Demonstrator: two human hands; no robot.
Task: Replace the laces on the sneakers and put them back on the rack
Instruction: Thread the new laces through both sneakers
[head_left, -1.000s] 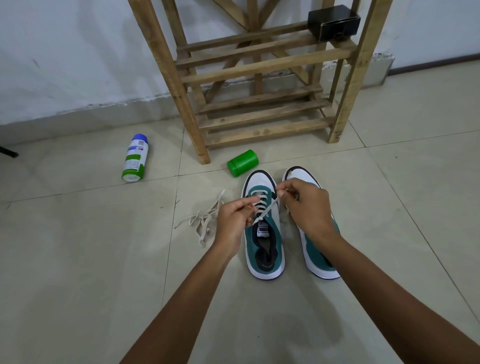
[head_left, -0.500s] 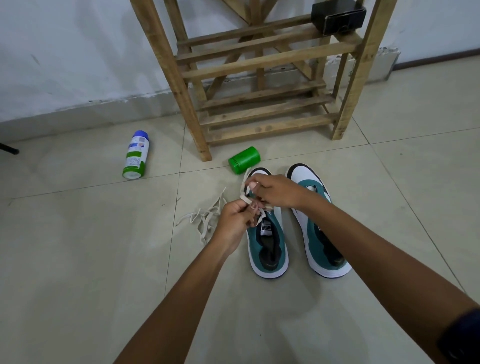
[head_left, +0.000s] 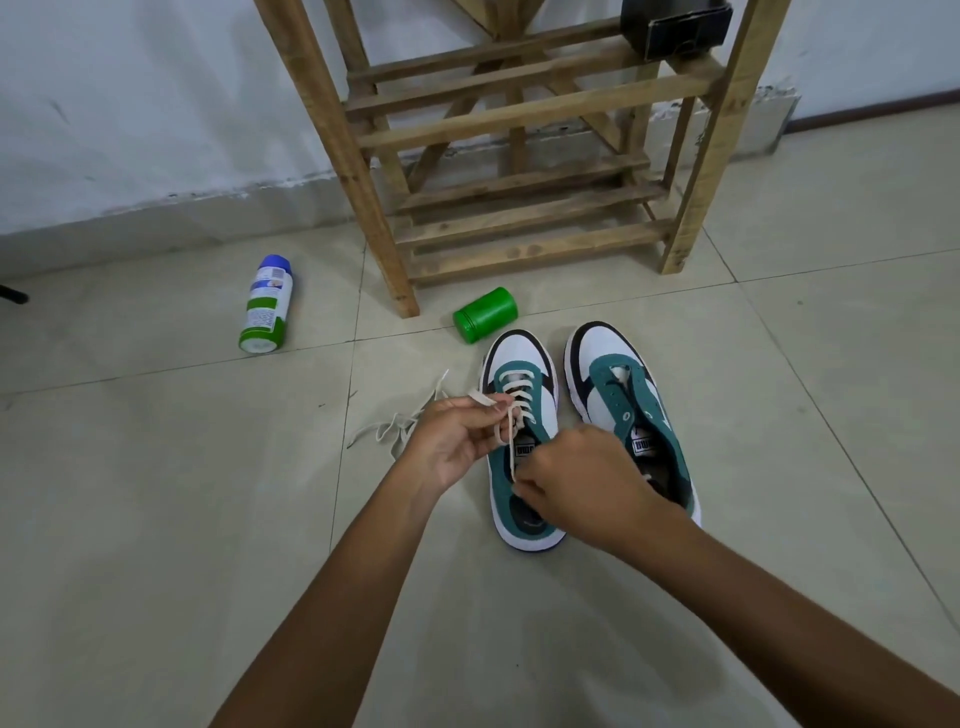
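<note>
You are partway through, by the look of it. Take the wooden rack (head_left: 519, 130) as your marker: both sneakers sit on the floor just in front of it, toes toward it, side by side. The left sneaker (head_left: 519, 447), the one in line with the rack's left front leg, already has a pale lace (head_left: 511, 441) crossed through its eyelets, so its threading looks done. Your left hand (head_left: 452, 447) pinches one end of that lace up near the top eyelets, and your right hand (head_left: 582, 483) grips the other end lower down, over the tongue. I'd judge you are tying or tightening it now.

The right sneaker (head_left: 631, 415), in front of the rack's middle, has open eyelets and no lace through them that I can see; that one is still to do. A loose lace (head_left: 400, 426) lies on the tiles to the left of the laced sneaker, beyond your left hand. Whether it is the old one or the fresh one, I cannot tell.

Left to do: finish this knot, lace the second sneaker, then set both on the rack's slats, which hold no shoes in view.
</note>
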